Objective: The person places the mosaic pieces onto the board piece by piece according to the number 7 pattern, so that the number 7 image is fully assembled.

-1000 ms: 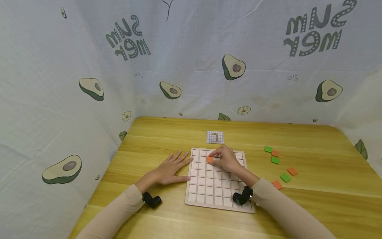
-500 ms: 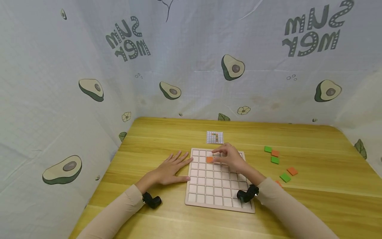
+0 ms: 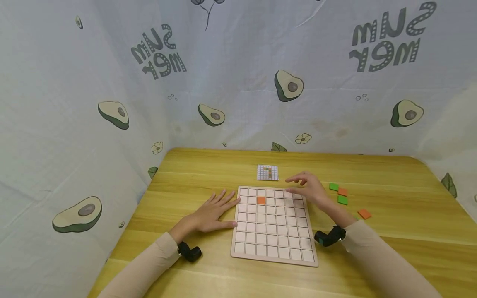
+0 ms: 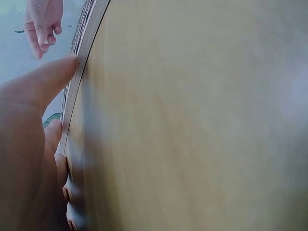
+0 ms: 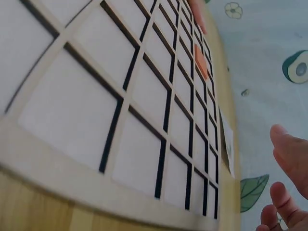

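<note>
A wooden grid board (image 3: 273, 227) lies on the table, with one orange square tile (image 3: 261, 200) in a cell of its second row. My left hand (image 3: 210, 213) rests flat with spread fingers; its thumb and fingertips touch the board's left edge, as the left wrist view also shows. Over the board's far right corner hovers my right hand (image 3: 309, 190), thumb and fingers apart, holding nothing. In the right wrist view the fingers (image 5: 291, 156) stand clear of the board. A small card (image 3: 267, 172) printed with a coloured grid pattern lies behind the board.
Right of the board lie loose tiles: a green tile (image 3: 333, 186), an orange tile (image 3: 342, 192), another green tile (image 3: 342, 200) and a separate orange tile (image 3: 364, 213). The right forearm covers part of that area. A printed curtain (image 3: 238, 82) hangs behind the table.
My right hand has let go of the orange tile, leaving it in its cell, and has moved right toward the loose tiles. The left hand has stayed in place.
</note>
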A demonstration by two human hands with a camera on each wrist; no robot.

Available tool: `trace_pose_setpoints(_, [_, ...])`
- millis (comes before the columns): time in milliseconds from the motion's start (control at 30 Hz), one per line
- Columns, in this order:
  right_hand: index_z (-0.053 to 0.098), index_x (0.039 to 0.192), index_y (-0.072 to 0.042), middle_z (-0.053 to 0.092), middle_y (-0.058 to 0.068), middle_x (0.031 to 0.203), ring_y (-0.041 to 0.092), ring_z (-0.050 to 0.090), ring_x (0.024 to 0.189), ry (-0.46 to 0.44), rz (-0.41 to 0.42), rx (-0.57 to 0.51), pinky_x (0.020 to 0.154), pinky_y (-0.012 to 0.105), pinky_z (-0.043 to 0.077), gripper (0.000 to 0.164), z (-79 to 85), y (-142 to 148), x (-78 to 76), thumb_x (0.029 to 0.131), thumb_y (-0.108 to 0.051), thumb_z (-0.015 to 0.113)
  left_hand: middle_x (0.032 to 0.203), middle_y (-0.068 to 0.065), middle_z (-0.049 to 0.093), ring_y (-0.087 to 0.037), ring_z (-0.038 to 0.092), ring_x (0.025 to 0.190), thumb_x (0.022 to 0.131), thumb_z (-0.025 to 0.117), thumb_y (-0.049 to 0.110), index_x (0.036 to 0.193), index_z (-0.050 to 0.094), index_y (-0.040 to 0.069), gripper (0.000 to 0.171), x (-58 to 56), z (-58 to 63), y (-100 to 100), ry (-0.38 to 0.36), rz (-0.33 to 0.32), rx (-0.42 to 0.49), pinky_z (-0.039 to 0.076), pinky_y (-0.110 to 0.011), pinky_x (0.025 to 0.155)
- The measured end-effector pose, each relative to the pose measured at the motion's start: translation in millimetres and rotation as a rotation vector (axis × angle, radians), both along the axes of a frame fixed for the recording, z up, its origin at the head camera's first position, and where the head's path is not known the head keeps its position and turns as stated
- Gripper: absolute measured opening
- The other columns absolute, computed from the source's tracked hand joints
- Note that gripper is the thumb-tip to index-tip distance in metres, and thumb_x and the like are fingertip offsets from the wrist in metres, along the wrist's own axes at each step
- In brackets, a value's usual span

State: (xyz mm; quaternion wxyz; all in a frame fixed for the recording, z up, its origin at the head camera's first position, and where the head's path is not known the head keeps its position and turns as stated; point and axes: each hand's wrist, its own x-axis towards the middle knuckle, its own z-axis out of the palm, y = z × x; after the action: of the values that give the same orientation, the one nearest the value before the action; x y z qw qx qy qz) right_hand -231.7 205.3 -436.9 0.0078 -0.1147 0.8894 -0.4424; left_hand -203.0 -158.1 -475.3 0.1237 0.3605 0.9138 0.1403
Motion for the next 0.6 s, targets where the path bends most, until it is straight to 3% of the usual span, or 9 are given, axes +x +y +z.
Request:
trace_pose_setpoints(267, [0.07,0.12,0.002,0.058,0.023,0.121,0.036,0.046,0.103,0.004,-0.053,0.048,0.077,0.041,0.041,0.041,1.7,39,-1.8,0.09,-0.024,0.077,0.167,-0.002,0.002,-0.029,-0.004,0.152,0.097,0.041,0.069,0.162,0.013,0.03,0.08,1.9,1.0,1,-0.013,0.008,0.002,-0.001,-0.052,0.12])
trace_pose_setpoints(600, [0.065,0.126,0.006,0.054,0.024,0.115,0.031,0.044,0.096,-0.004,-0.143,0.06,0.068,0.036,0.042,0.048,-7.2,82,3.7,0.094,-0.029,0.073,0.167,-0.003,0.003,-0.031,-0.003,0.152,0.097,0.041,0.068,0.162,0.013,0.029,0.08,1.6,2.6,1,-0.002,0.002,-0.003,-0.001,-0.054,0.119])
